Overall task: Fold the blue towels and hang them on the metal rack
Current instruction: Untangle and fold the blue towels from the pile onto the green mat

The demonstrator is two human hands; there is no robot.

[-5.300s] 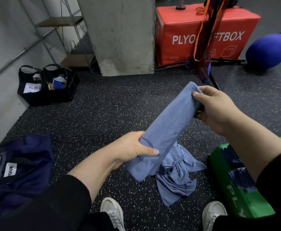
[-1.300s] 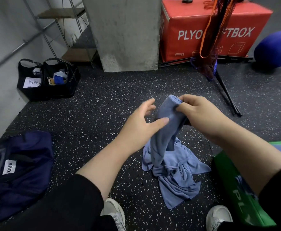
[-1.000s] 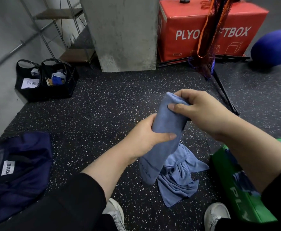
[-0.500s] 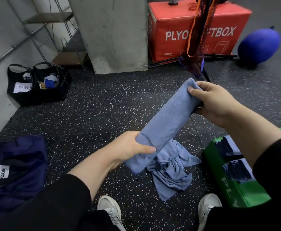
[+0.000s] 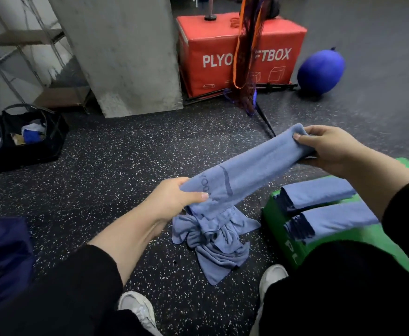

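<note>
A folded blue towel [image 5: 249, 167] stretches as a long strip between my hands above the floor. My left hand [image 5: 174, 197] grips its near lower end, and my right hand [image 5: 329, 147] pinches its far upper end. Below it a crumpled blue towel [image 5: 214, 241] lies on the speckled floor. Two folded blue towels [image 5: 319, 192] lie side by side on a green box [image 5: 283, 241] at my right. A metal rack [image 5: 31, 59] with shelves stands against the wall at far left.
A concrete pillar [image 5: 126, 54] rises ahead, with a red plyo box [image 5: 223, 52] and a hanging net with orange strap [image 5: 247, 57] behind it. A blue ball [image 5: 321, 70] lies at right. Black bags [image 5: 21, 139] and a navy bag [image 5: 2, 258] sit at left.
The towel strip has been pulled longer and flatter between my hands. My right hand moved right and lower; the view shifted so the folded towels on the green box show.
</note>
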